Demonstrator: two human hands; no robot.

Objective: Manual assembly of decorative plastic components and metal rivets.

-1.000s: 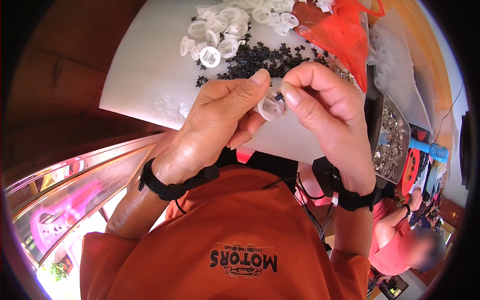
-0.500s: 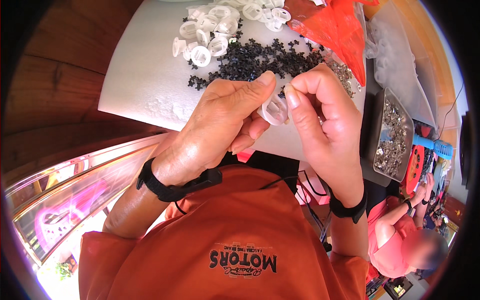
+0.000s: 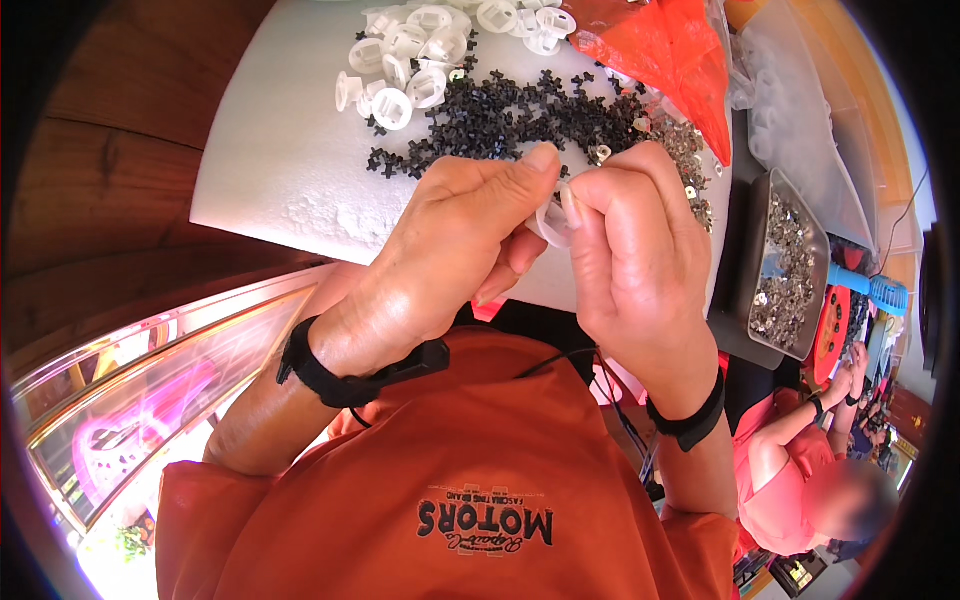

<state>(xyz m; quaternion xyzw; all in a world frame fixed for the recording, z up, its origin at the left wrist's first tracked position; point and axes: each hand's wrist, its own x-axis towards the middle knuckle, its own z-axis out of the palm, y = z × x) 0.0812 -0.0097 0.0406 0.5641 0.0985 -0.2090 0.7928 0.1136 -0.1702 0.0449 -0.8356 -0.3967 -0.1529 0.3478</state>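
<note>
Between the thumb and fingers of my left hand (image 3: 455, 235) is a round white plastic part (image 3: 552, 226) with a raised middle, now partly covered by fingers. My right hand (image 3: 645, 255) is closed in a pinch against that part's right edge. A bit of black shows by its fingertips, mostly hidden. Just beyond both hands lies a heap of small black cross-shaped pieces (image 3: 490, 118) on the white work surface (image 3: 285, 140). Behind it, at the far left, more round white plastic parts (image 3: 405, 45) are piled.
Small metal pieces (image 3: 682, 150) are scattered right of the black heap, beside a red plastic bag (image 3: 665, 60). A metal tray (image 3: 745, 270) of metal pieces stands at the right, near a blue fan (image 3: 885, 294). A co-worker (image 3: 785, 460) sits at the lower right.
My right hand has turned and moved in against the white part, covering more of it. The left hand still holds the part and has shifted slightly right.
</note>
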